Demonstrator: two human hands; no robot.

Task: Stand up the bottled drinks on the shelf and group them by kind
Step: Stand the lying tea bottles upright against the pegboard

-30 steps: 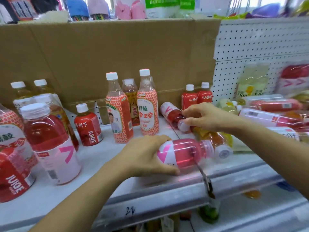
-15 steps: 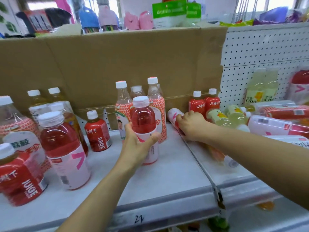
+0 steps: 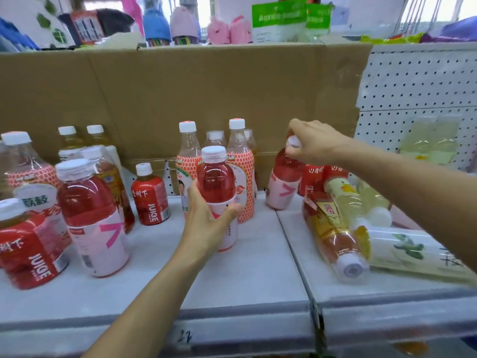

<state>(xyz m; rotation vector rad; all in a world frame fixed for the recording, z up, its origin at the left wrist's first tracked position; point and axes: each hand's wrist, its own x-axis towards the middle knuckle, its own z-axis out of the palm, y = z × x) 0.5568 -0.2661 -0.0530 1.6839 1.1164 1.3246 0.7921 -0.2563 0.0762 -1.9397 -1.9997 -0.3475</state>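
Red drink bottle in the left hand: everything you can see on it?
The red drink bottle is clear plastic, filled with red liquid, with a white ribbed cap and a pale pink label around its lower half. It is upright, base on or just above the white shelf; contact is unclear. The left hand grips it around the label, thumb on the right side. It is in front of the honeycomb-label bottles.

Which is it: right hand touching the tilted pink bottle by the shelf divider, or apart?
Touching. The head view shows the right hand pinching the cap of the tilted pink bottle, with its fingers wrapped over the top.
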